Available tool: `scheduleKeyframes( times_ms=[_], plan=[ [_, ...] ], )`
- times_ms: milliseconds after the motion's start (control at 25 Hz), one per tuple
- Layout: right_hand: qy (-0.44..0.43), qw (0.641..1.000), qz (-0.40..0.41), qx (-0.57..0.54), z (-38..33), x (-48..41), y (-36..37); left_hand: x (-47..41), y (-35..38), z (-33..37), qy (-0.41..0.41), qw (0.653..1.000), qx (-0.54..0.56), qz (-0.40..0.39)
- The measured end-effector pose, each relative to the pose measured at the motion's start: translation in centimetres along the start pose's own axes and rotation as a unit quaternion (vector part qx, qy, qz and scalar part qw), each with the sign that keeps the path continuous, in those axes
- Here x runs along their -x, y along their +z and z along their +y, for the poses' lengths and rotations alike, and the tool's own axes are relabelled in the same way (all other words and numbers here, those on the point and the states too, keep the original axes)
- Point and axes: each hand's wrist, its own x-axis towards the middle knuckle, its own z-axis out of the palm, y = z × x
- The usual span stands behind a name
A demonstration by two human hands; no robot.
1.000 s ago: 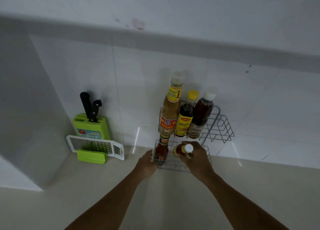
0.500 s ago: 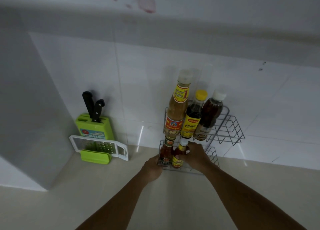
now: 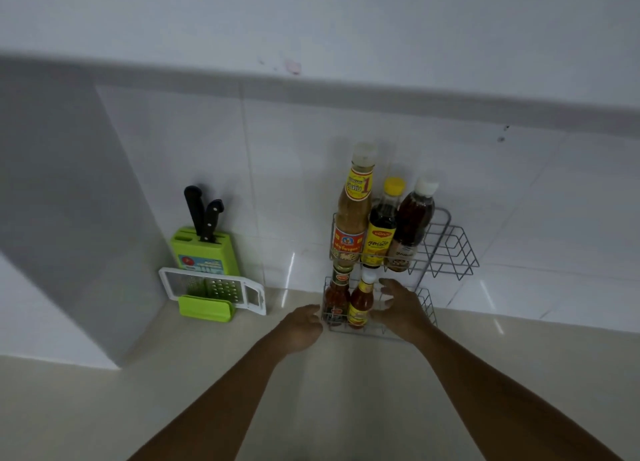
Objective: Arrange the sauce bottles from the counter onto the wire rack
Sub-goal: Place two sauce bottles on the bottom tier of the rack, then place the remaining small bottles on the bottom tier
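A two-tier wire rack (image 3: 453, 249) stands against the tiled wall. Its upper tier holds three bottles: a tall amber one (image 3: 351, 211), a dark one with a yellow cap (image 3: 381, 228) and a brown one with a white cap (image 3: 410, 225). On the lower tier stand a red sauce bottle (image 3: 336, 297) and a small white-capped bottle with a yellow label (image 3: 360, 303), both upright. My right hand (image 3: 401, 308) is just right of the small bottle, fingers spread, holding nothing. My left hand (image 3: 303, 327) rests at the rack's lower left corner, fingers curled; whether it grips the wire is unclear.
A green knife block (image 3: 204, 251) with two black-handled knives stands left of the rack by the wall. A white grater (image 3: 211, 289) on a green holder leans in front of it. The beige counter (image 3: 104, 408) stretches toward me. A grey wall rises at the left.
My right hand stood the small yellow-labelled bottle upright on the lower tier beside the red bottle, then let go and opened. My left hand stayed at the rack's corner.
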Motion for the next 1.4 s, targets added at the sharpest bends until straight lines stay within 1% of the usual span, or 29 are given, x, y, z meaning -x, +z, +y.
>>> scheduleKeyframes(
  times_ms=[80, 160, 200, 280, 320, 400, 480, 520, 560, 600, 640, 720, 800, 840, 920, 960, 1040, 1120, 1200, 1280, 1400],
  plan=[
    [-0.022, 0.998, 0.049, -0.008, 0.0, 2.3, -0.5, 2.7, -0.7, 1.6, 0.034, 0.999, -0.037, -0.014],
    [-0.061, 0.993, 0.104, 0.010, 0.6, 4.8, -0.7, 6.0, -0.9, 4.1, 0.080, 0.992, -0.100, -0.022],
    [-0.080, 0.990, 0.118, 0.020, 0.9, 6.2, -0.7, 7.4, -0.7, 5.4, 0.105, 0.985, -0.132, -0.022],
    [-0.096, 0.990, 0.097, 0.039, 2.0, 9.2, -0.1, 10.4, 0.4, 7.5, 0.147, 0.974, -0.169, -0.023],
    [-0.093, 0.992, 0.065, 0.055, 2.7, 10.7, 0.2, 11.8, 1.3, 8.3, 0.158, 0.970, -0.184, -0.029],
    [-0.061, 0.992, -0.050, 0.099, 4.1, 13.8, 1.2, 13.9, 3.4, 8.9, 0.153, 0.963, -0.214, -0.057],
    [-0.035, 0.966, -0.188, 0.175, 5.4, 17.1, 2.5, 15.4, 6.2, 8.0, 0.129, 0.956, -0.246, -0.096],
    [-0.027, 0.947, -0.243, 0.208, 6.0, 18.5, 3.3, 15.9, 7.6, 6.8, 0.115, 0.951, -0.265, -0.110],
    [-0.020, 0.932, -0.278, 0.232, 6.7, 19.9, 4.3, 16.2, 9.1, 5.3, 0.098, 0.947, -0.281, -0.120],
    [-0.021, 0.921, -0.295, 0.253, 7.4, 21.2, 5.1, 16.4, 10.6, 3.6, 0.077, 0.949, -0.280, -0.122],
    [-0.033, 0.917, -0.289, 0.274, 8.1, 22.3, 5.8, 16.5, 12.0, 1.5, 0.056, 0.958, -0.259, -0.109],
    [-0.084, 0.915, -0.238, 0.316, 9.6, 23.8, 7.2, 16.4, 14.4, -2.8, 0.022, 0.986, -0.162, -0.033],
    [-0.120, 0.922, -0.182, 0.321, 10.9, 24.7, 8.2, 16.3, 16.2, -6.5, -0.007, 0.998, -0.036, 0.049],
    [-0.128, 0.926, -0.164, 0.314, 11.5, 25.0, 8.5, 16.3, 17.0, -7.9, -0.016, 0.997, 0.010, 0.073],
    [-0.130, 0.939, -0.146, 0.283, 12.9, 25.3, 8.9, 15.7, 18.4, -10.1, -0.003, 0.993, 0.051, 0.108],
    [-0.122, 0.949, -0.143, 0.252, 13.3, 25.3, 8.8, 15.4, 19.0, -10.9, -0.001, 0.990, 0.057, 0.126],
    [-0.083, 0.978, -0.131, 0.142, 13.1, 25.1, 7.8, 14.4, 19.9, -12.1, 0.006, 0.985, 0.071, 0.157],
    [-0.048, 0.994, -0.098, 0.024, 11.3, 24.3, 6.0, 14.9, 19.6, -10.5, 0.028, 0.983, 0.072, 0.167],
    [-0.053, 0.996, -0.061, -0.036, 8.5, 23.1, 3.4, 15.6, 18.8, -7.6, 0.061, 0.980, 0.068, 0.176],
    [-0.089, 0.992, -0.046, -0.073, 5.3, 22.0, 0.1, 15.7, 17.7, -4.5, 0.102, 0.974, 0.069, 0.192],
    [-0.154, 0.981, -0.066, -0.103, 1.3, 21.1, -5.0, 16.0, 15.5, 0.3, 0.162, 0.963, 0.033, 0.214]
  ],
)
